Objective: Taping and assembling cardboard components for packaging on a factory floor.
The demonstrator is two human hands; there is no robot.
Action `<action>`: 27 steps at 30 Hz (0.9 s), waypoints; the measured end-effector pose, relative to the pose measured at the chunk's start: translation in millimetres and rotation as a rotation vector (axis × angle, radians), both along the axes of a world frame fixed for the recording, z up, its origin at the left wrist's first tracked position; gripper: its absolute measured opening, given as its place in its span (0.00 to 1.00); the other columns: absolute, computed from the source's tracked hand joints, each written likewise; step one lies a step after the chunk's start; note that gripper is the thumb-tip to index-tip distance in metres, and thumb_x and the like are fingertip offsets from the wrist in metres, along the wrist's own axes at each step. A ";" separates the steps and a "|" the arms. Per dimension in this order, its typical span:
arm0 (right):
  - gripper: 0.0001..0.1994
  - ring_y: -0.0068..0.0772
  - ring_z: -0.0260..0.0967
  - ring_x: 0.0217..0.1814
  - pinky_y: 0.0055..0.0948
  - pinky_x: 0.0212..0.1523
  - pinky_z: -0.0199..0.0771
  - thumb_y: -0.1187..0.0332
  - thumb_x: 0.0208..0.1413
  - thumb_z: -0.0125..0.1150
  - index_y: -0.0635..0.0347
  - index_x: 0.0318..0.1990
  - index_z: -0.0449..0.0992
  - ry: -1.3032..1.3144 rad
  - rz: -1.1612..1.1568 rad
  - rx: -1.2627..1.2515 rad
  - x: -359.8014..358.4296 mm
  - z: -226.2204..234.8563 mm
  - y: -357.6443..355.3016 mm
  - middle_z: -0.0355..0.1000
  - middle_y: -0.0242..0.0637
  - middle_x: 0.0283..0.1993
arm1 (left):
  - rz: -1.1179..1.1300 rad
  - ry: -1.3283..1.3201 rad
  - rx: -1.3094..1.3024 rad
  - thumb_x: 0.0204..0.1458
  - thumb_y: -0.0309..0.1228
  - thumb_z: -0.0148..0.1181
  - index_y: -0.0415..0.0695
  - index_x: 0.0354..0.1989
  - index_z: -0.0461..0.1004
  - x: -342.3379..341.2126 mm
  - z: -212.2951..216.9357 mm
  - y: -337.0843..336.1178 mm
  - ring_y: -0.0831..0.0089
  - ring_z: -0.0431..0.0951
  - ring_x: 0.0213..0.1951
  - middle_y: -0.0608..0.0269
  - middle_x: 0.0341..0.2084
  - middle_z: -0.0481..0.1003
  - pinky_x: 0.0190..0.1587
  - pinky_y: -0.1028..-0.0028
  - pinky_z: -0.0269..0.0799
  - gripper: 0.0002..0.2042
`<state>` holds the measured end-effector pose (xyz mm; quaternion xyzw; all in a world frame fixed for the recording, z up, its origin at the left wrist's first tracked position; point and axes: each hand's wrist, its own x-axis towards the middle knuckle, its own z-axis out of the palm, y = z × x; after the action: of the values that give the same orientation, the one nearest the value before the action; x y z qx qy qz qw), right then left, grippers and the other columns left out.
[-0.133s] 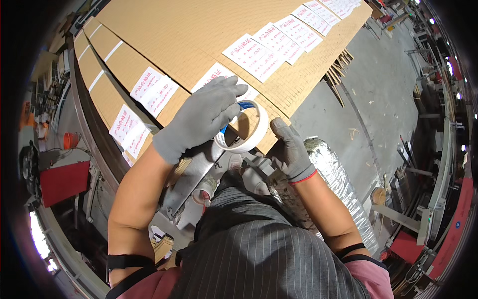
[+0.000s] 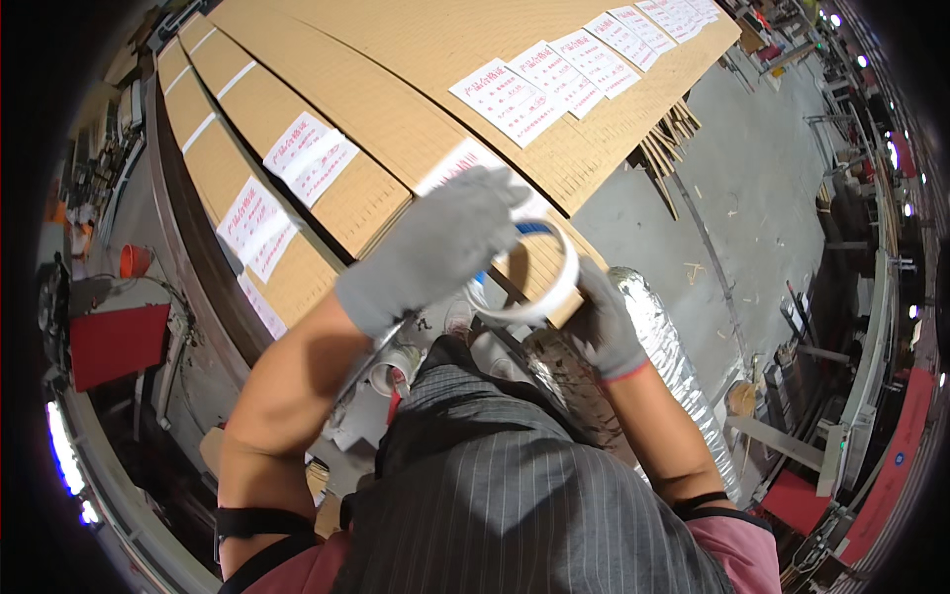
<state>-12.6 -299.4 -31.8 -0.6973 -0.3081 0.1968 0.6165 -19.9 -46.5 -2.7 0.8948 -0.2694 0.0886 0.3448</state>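
tape roll (image 2: 565, 284) between left hand (image 2: 435, 247) and right hand (image 2: 604, 322) | label (image 2: 461, 161) just beyond left hand, partly hidden by it | cardboard (image 2: 381, 119) ahead of both | foil-wrapped bundle (image 2: 683, 376) right of right hand | left curled, holding tape roll | right beside it, grip unclear

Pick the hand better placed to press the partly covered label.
Left, likely: the left hand overlaps the partly covered label in view, while the right hand sits lower, right of the tape roll.
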 end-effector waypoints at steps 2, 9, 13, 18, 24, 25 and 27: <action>0.25 0.39 0.66 0.61 0.36 0.60 0.67 0.61 0.63 0.51 0.69 0.61 0.61 0.297 -0.112 0.061 -26.2 10.6 -35.8 0.67 0.43 0.58 | -0.058 -0.025 0.027 0.60 0.37 0.49 0.38 0.38 0.74 -18.9 8.4 -38.9 0.49 0.64 0.61 0.49 0.53 0.72 0.66 0.58 0.55 0.14; 0.22 0.41 0.68 0.57 0.36 0.56 0.65 0.56 0.63 0.51 0.68 0.53 0.72 0.208 -0.286 -0.561 -22.6 82.1 -162.5 0.71 0.50 0.54 | 0.018 0.218 -0.045 0.57 0.35 0.50 0.35 0.34 0.75 -37.2 17.3 -120.8 0.52 0.71 0.52 0.47 0.49 0.73 0.56 0.61 0.65 0.14; 0.16 0.44 0.72 0.49 0.43 0.62 0.58 0.62 0.55 0.59 0.62 0.47 0.76 -0.986 0.205 -0.551 -12.0 173.6 -85.9 0.76 0.41 0.39 | 0.067 0.743 -0.026 0.55 0.36 0.51 0.36 0.35 0.75 -26.1 75.4 -125.8 0.56 0.76 0.37 0.48 0.36 0.76 0.41 0.64 0.72 0.14; 0.11 0.40 0.71 0.31 0.45 0.59 0.59 0.60 0.59 0.56 0.57 0.36 0.78 -0.678 0.391 -0.463 14.6 151.4 -83.3 0.69 0.38 0.22 | 0.279 0.276 -0.172 0.51 0.48 0.57 0.39 0.25 0.73 -67.9 61.2 -115.2 0.64 0.73 0.22 0.54 0.18 0.70 0.27 0.70 0.68 0.21; 0.11 0.37 0.69 0.26 0.38 0.49 0.65 0.59 0.59 0.54 0.54 0.31 0.77 -0.465 0.634 -0.320 33.3 147.4 -78.0 0.70 0.33 0.21 | 0.269 0.320 -0.435 0.47 0.28 0.64 0.43 0.17 0.73 -155.1 52.5 -99.2 0.65 0.71 0.16 0.61 0.14 0.69 0.21 0.70 0.66 0.09; 0.10 0.37 0.70 0.27 0.37 0.48 0.66 0.60 0.57 0.55 0.55 0.32 0.78 -0.503 0.457 -0.381 57.7 124.2 -96.7 0.72 0.34 0.23 | 0.390 0.571 -0.440 0.50 0.28 0.62 0.43 0.18 0.74 -161.0 51.7 -92.8 0.64 0.70 0.17 0.60 0.13 0.68 0.22 0.69 0.66 0.10; 0.10 0.40 0.69 0.27 0.37 0.44 0.69 0.63 0.55 0.56 0.57 0.35 0.80 -0.632 0.320 -1.064 111.4 101.5 -72.1 0.75 0.38 0.27 | 0.525 0.565 -0.283 0.49 0.29 0.63 0.40 0.17 0.74 -142.4 -22.2 -83.1 0.66 0.72 0.21 0.60 0.15 0.70 0.26 0.70 0.67 0.11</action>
<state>98.7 -371.5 69.7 -0.8778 -0.4356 0.1973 0.0283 -162.3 -129.6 -24.9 0.8661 0.0882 -0.0396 0.4903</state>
